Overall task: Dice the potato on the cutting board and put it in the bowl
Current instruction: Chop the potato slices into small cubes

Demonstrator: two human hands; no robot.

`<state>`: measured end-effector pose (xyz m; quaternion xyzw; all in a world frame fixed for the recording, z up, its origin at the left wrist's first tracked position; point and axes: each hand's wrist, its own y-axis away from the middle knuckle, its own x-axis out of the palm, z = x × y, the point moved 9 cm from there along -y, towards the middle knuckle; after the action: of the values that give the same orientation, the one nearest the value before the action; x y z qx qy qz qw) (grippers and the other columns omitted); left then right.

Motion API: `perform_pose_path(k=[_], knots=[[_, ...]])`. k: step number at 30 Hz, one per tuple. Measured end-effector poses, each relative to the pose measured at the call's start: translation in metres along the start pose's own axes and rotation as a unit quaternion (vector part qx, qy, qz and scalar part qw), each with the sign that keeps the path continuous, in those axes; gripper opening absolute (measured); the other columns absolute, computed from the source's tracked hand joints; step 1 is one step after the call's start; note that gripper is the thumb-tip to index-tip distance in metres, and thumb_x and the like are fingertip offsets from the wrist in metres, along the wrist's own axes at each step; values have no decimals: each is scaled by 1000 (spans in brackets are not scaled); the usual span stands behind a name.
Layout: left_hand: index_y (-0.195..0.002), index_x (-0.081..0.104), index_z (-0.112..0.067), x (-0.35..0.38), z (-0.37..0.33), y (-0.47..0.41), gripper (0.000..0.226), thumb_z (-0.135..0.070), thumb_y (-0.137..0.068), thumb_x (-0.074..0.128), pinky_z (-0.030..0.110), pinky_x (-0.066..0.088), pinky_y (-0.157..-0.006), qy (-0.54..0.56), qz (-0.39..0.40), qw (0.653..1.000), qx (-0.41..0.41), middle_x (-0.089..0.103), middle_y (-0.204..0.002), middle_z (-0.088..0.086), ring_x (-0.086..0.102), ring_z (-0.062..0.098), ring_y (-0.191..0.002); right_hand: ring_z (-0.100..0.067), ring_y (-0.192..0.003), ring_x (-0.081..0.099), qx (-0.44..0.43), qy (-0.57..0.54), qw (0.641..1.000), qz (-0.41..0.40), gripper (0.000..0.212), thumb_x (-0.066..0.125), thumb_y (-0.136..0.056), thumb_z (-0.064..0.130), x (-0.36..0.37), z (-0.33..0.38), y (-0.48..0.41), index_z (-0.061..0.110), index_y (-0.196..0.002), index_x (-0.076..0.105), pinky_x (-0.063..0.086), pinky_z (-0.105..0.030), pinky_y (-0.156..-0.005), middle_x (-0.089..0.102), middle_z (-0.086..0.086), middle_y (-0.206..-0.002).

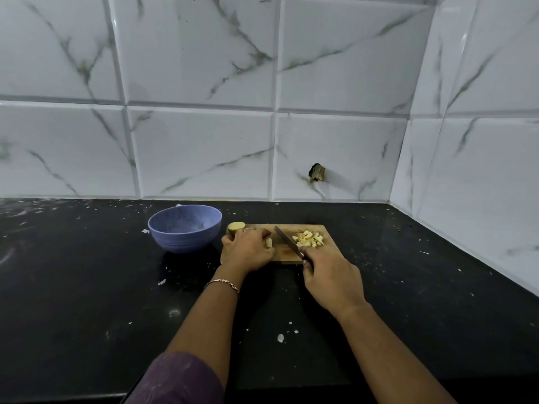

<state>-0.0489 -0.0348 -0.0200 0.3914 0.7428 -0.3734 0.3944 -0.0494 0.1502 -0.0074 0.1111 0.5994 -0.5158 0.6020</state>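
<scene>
Nearest, the right hand [331, 282] is closed around the handle of a dark-bladed kitchen knife [287, 242], its blade angled across the rectangular wooden cutting board [284, 256]. The left hand [248, 249] is clamped over the remaining pale potato piece [268, 242] at the board's left edge. Pale yellow diced potato cubes [309, 239] lie heaped toward the far right corner. Dicing appears under way; the next cut calls for fingertips kept clear. Beyond the board's left edge, the round blue plastic bowl [185, 228] holds no potato.
</scene>
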Motion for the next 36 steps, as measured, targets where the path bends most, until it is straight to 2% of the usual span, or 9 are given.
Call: perform_pose_path(k=[4,11,18,23,29,36], knots=[[-133,53,-34,3,0,0,44,-39,-89,53,50,24,-108,-11,7,1000,9,58,-134,-4,43,20,-131,-8,-86,62,12,2,1000,-2,26,51,-100,32,0,-2,-1,35,-123,61,53,-27,-75,63,12,-106],[-120,61,-36,-1,-5,2,29,-43,-92,56,51,20,-109,-49,-13,998,31,58,-129,-5,44,18,-129,-8,-87,62,14,2,1000,1,24,51,-100,32,0,-3,0,34,-121,61,54,-27,-76,64,11,-105],[-117,64,-34,-6,-21,4,25,-42,-96,54,52,19,-107,-97,-57,991,75,56,-129,-4,43,19,-128,-9,-86,62,19,4,1000,-6,23,50,-101,32,-2,-4,1,34,-120,61,51,-27,-73,62,11,-107],[-114,65,-34,-5,-36,6,20,-36,-96,58,48,20,-106,-70,-80,990,93,64,-119,-5,48,18,-122,-8,-85,61,20,-2,1000,-8,23,50,-101,32,-1,-2,0,34,-120,61,52,-27,-75,62,11,-104],[-112,64,-30,0,-40,3,19,-36,-96,57,48,19,-108,-77,-81,990,89,66,-112,-4,51,19,-119,-8,-85,61,20,-6,1000,-17,27,49,-101,31,-3,-3,-1,34,-125,60,52,-26,-75,64,10,-104],[-111,68,-33,0,-35,5,27,-42,-89,55,48,23,-101,-105,-84,988,74,61,-118,-4,47,20,-120,-8,-83,62,26,-7,1000,-12,30,48,-101,32,-3,-3,-1,36,-129,58,52,-27,-74,66,11,-100]])
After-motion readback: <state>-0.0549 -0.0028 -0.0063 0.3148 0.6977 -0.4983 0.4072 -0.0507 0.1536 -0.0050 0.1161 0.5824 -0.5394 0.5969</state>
